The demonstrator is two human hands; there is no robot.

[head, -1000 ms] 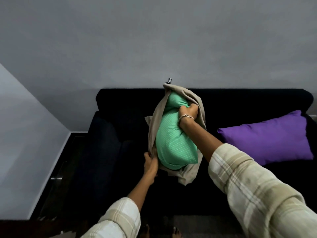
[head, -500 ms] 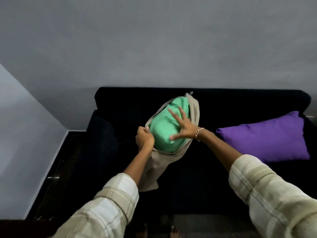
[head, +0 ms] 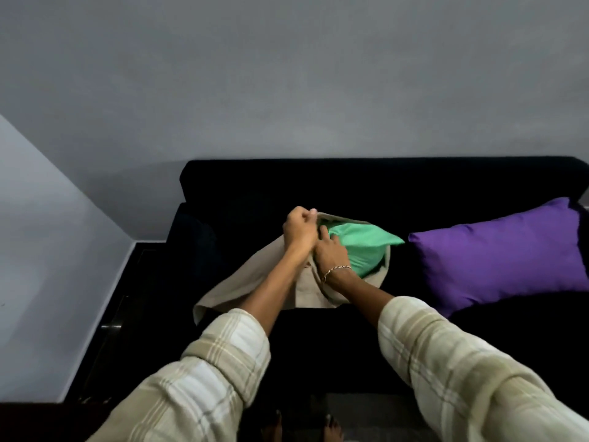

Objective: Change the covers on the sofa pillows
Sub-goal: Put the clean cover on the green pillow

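A green pillow (head: 363, 247) lies on the black sofa (head: 318, 183), partly inside a beige cover (head: 255, 285) whose loose end spreads toward me on the seat. My left hand (head: 299, 231) grips the far rim of the cover's opening above the pillow. Just beside it, my right hand (head: 330, 253), wearing a bracelet, presses on the green pillow at the opening, fingers pushed in between pillow and cover. The pillow's right corner sticks out of the cover.
A purple pillow (head: 503, 253) leans on the sofa's right half, close to the green pillow's corner. The sofa's left armrest (head: 191, 247) stands next to a dark floor strip and a white wall. My feet (head: 302, 425) show at the bottom.
The pillow and cover have come down from mid-air onto the sofa seat. My left hand moved to the cover's far rim, and my right hand went from spread on the pillow into the opening.
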